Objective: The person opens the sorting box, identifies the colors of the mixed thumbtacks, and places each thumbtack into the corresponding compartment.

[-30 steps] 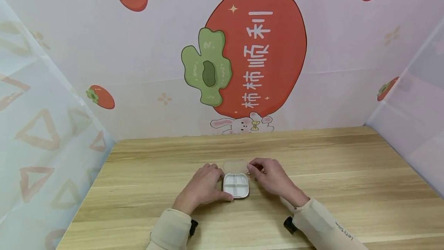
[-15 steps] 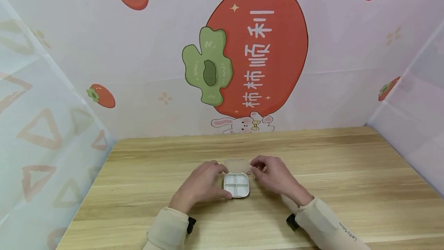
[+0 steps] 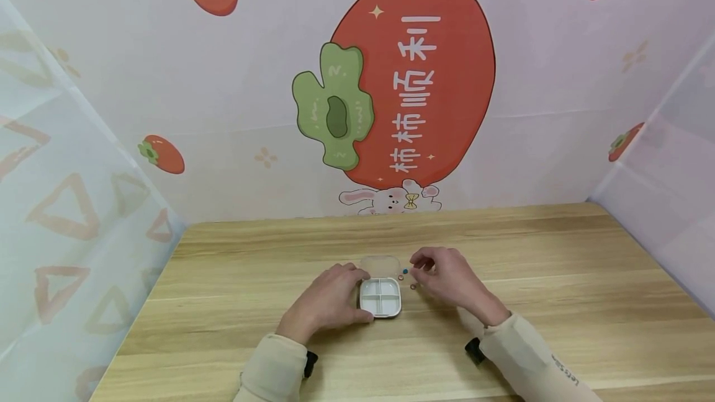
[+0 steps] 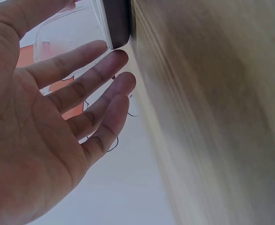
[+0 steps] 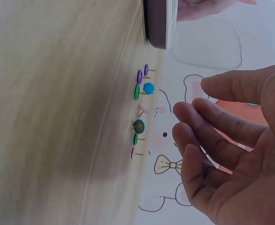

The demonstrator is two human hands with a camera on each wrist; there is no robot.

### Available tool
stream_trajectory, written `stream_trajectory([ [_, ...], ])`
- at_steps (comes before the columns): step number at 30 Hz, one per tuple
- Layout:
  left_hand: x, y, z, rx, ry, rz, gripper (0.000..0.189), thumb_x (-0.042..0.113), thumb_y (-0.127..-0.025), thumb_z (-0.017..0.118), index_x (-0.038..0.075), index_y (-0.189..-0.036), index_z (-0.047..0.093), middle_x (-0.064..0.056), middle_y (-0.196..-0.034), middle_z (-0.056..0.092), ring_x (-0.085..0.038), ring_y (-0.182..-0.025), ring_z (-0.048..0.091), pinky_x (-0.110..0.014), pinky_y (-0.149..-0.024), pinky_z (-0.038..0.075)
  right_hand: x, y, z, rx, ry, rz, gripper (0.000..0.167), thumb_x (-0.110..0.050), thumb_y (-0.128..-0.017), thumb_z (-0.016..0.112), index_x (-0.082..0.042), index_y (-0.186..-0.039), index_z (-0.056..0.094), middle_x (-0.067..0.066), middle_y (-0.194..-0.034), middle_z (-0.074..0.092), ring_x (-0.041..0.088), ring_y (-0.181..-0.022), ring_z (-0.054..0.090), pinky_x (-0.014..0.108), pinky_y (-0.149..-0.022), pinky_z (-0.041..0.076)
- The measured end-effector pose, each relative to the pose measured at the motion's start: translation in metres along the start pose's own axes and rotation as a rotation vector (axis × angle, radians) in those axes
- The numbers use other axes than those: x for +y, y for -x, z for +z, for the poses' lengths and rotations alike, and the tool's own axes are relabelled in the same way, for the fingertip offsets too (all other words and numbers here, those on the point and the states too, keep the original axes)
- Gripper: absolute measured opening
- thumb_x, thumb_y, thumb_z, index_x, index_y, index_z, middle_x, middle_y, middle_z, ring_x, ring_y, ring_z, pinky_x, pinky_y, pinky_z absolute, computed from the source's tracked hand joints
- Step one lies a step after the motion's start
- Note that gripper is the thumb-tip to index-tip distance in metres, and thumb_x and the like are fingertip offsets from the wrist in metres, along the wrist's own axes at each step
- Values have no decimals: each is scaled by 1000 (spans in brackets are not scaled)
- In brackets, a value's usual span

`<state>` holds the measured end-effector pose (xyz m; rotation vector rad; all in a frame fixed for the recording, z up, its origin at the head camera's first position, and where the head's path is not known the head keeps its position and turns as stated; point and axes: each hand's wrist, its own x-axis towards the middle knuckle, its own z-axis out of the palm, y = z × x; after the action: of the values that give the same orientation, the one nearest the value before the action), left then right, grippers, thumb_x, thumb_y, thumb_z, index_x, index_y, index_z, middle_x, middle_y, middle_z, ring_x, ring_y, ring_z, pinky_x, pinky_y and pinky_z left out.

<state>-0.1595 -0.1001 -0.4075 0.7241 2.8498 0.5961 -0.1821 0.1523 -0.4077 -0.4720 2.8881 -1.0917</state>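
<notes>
A white four-compartment pill box [image 3: 380, 298] stands on the table, its clear lid [image 3: 380, 267] folded back. My left hand [image 3: 329, 299] holds its left side, thumb at the front corner and forefinger at the back one. Right of the box, my right hand [image 3: 447, 275] hovers with loosely bent fingers and nothing between them. Several thumbtacks lie below these fingers in the right wrist view: purple [image 5: 140, 77], green [image 5: 137, 92], pink [image 5: 144, 110] and blue ones. One blue thumbtack [image 3: 404, 271] shows near the right fingertips in the head view.
The wood-grain table [image 3: 251, 259] meets a printed backdrop [image 3: 240, 79] behind the box. Printed side panels [image 3: 72, 216] close in the table at left and right. A dark strap device [image 3: 475, 350] sits at the right wrist.
My right hand has shifted slightly right and back, away from the box. A blue thumbtack now shows where its fingertips were. The left hand stays at the pill box.
</notes>
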Motion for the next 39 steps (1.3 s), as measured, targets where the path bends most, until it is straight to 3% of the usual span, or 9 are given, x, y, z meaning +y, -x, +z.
stream_trajectory([
  [5, 1, 0, 0, -1, -7, -18, 67, 41, -74, 91, 6, -125, 67, -6, -123, 65, -27, -115, 57, -49, -107, 41, 3, 0, -2, 3, 48, -6, 12, -8, -90, 75, -6, -101, 75, -5, -85, 67, 12, -79, 59, 32, -73, 52],
  [12, 2, 0, 1, 18, -42, -19, 66, 44, -72, 91, 7, -122, 69, -4, -115, 65, -24, -106, 58, -47, -101, 44, 4, -1, -3, 3, 79, -26, 9, -7, -89, 76, -7, -97, 75, -4, -84, 66, 11, -78, 58, 33, -73, 51],
  [23, 4, -1, 3, 5, -30, 4, 70, 47, -75, 89, 10, -130, 66, -6, -120, 62, -24, -108, 56, -45, -102, 44, 3, -1, -2, -17, 87, -23, 8, -8, -89, 77, -8, -97, 74, -4, -84, 66, 12, -77, 57, 32, -73, 51],
  [31, 0, 0, 0, 26, -4, -51, 70, 44, -73, 91, 8, -127, 66, -7, -118, 63, -27, -112, 56, -48, -104, 42, 3, 0, -1, -14, 103, -41, 7, -7, -88, 77, -8, -95, 74, -4, -83, 66, 12, -76, 57, 32, -72, 51],
  [39, -5, 2, -4, 34, -3, -55, 69, 41, -72, 92, 6, -126, 66, -7, -113, 63, -26, -106, 57, -50, -100, 44, 5, 0, 0, -21, 161, -73, 9, -4, -86, 77, -9, -93, 77, -4, -84, 67, 13, -76, 58, 32, -72, 51],
])
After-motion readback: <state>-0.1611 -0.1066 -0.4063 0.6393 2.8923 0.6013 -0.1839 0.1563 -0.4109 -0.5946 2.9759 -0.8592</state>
